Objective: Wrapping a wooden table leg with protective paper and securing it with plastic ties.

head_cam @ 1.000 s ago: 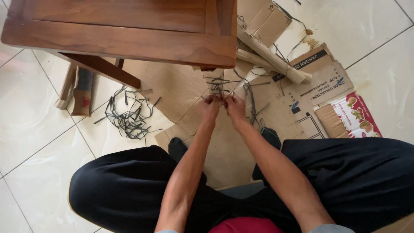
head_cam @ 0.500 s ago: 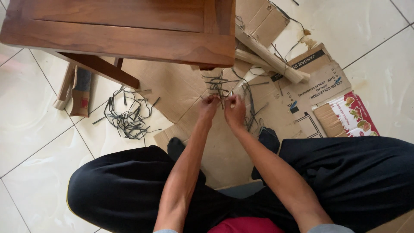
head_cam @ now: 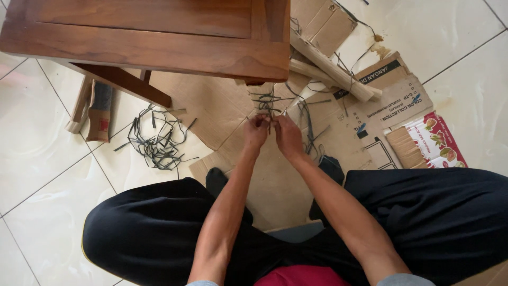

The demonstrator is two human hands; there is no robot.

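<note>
We hold a thin dark strip (head_cam: 271, 121) between both hands, just below the front edge of the wooden table (head_cam: 159, 37) and above the flattened cardboard (head_cam: 233, 111) on the floor. Our left hand (head_cam: 255, 132) is closed, its fingertips pinched on the strip from the left. Our right hand (head_cam: 288, 135) is likewise closed, pinching the same strip from the right; the two hands nearly touch. More dark strips (head_cam: 267, 100) lie tangled just beyond the hands, under the table edge. A larger heap of dark strips (head_cam: 157, 140) lies on the floor tiles to the left, well apart. Pale wooden sticks (head_cam: 333, 71) rest on the cardboard to the right, beside a printed carton (head_cam: 436, 143).
</note>
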